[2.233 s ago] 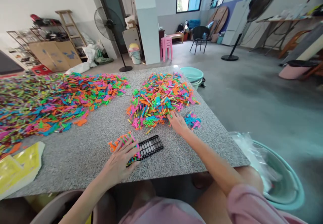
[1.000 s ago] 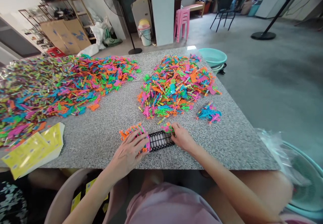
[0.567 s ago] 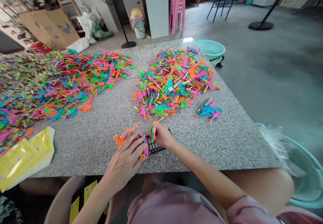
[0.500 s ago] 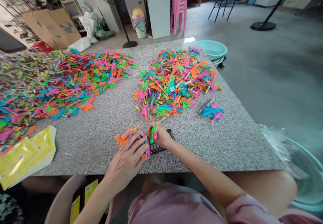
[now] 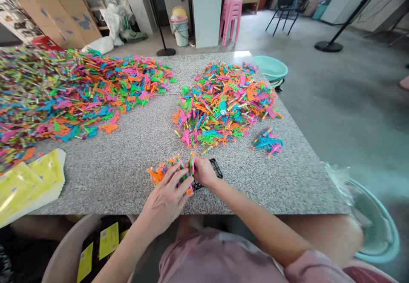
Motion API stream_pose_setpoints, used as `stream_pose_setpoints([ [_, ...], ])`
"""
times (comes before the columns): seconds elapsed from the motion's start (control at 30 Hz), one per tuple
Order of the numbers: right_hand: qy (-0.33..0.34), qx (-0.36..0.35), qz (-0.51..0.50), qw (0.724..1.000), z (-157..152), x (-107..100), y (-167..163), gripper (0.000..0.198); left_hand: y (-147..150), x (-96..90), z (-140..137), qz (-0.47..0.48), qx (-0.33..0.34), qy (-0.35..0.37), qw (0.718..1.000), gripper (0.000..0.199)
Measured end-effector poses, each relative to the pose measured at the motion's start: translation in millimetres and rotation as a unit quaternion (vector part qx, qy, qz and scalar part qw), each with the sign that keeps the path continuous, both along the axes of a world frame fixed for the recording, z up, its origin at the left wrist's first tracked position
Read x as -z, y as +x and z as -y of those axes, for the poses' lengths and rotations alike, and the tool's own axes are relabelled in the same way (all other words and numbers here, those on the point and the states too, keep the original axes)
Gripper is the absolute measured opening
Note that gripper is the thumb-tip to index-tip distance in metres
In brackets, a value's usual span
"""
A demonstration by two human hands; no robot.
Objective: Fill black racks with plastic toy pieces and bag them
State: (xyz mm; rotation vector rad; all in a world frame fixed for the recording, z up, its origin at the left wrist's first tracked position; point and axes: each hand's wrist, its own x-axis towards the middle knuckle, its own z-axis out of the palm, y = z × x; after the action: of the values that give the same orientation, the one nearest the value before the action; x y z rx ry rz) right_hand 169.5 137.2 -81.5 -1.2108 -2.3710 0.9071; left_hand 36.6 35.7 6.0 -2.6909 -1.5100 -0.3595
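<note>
Grey speckled granite on the tabletop (image 5: 134, 140), spreading across most of the view. Along its left side, a broad multicoloured heap (image 5: 73, 91) of small plastic toy pieces, loose and overlapping. Farther right, beyond the hands, a more compact heap (image 5: 225, 104) of similar pieces. At the front left edge, a stack of yellow printed cards (image 5: 41, 176). Near the right edge, well apart from the hands, a little blue-and-pink cluster (image 5: 268, 141).

Close to the front edge, a black lattice tray (image 5: 217, 168), partly covered by both hands. At its left end, a row of toy pieces (image 5: 156, 175), ranged side by side; at its right end, bare lattice. By that, seemingly part-filled, with the right portion left to fill and plenty loose in both heaps.

Left hand (image 5: 168, 194) laid over the row, fingers extended and slightly parted, touching the pieces from above without any clear grip. Right hand (image 5: 205, 171) above the tray, fingers curled and nearly closed on a green-and-pink piece (image 5: 192, 164), upright just beside the row; fingertips mostly hidden, so impossible to tell whether single or doubled, or already seated.
</note>
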Motion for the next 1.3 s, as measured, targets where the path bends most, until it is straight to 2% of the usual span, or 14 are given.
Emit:
stream_pose_setpoints([
  [0.27, 0.017, -0.109, 0.102, 0.989, -15, -19, -10, 0.021, 0, -3.5, 0, 0.020, 0.002, 0.006, 1.000, 0.023],
  [0.47, 0.021, -0.122, 0.068, 0.990, -22, -19, -12, 0.020, -7, 7.1, 3, 0.009, -0.011, -0.001, 1.000, 0.025],
  [0.73, 0.019, -0.087, 0.081, 0.993, -17, -25, -11, 0.026, -7, 12.1, -1, -0.036, -0.005, 0.066, 0.997, 0.022],
  [0.83, 0.012, -0.110, 0.083, 0.990, -17, -31, -15, 0.023, -7, 14.4, -7, -0.049, 0.025, 0.089, 0.995, 0.017],
  [0.97, 0.017, -0.108, 0.083, 0.990, -14, -28, -19, 0.022, -15, 23.8, -13, -0.025, 0.054, 0.062, 0.996, 0.019],
  [1.03, 0.048, -0.086, 0.067, 0.993, -11, -21, -2, 0.025, -21, 30.8, -14, -0.009, 0.047, 0.060, 0.997, 0.022],
  [1.1, 0.100, -0.043, 0.056, 0.993, -14, -16, 37, 0.033, -27, 37.8, -15, 0.002, 0.038, 0.067, 0.997, 0.025],
  [1.13, 0.125, -0.005, 0.059, 0.990, -19, -15, 64, 0.035, -30, 40.8, -14, 0.003, 0.034, 0.067, 0.997, 0.027],
  [1.17, 0.145, 0.066, 0.089, 0.983, -27, -16, 95, 0.036, -32, 43.4, -14, 0.003, 0.032, 0.067, 0.997, 0.027],
  [1.2, 0.149, 0.154, 0.142, 0.966, -38, -18, 127, 0.036, -33, 45.6, -15, 0.002, 0.032, 0.065, 0.997, 0.028],
  [1.23, 0.148, 0.206, 0.167, 0.953, -50, -22, 157, 0.037, -34, 47.3, -15, 0.001, 0.031, 0.062, 0.998, 0.028],
  [1.3, 0.144, 0.253, 0.208, 0.934, -76, -30, 207, 0.034, -35, 49.5, -17, 0.006, 0.032, 0.066, 0.997, 0.027],
])
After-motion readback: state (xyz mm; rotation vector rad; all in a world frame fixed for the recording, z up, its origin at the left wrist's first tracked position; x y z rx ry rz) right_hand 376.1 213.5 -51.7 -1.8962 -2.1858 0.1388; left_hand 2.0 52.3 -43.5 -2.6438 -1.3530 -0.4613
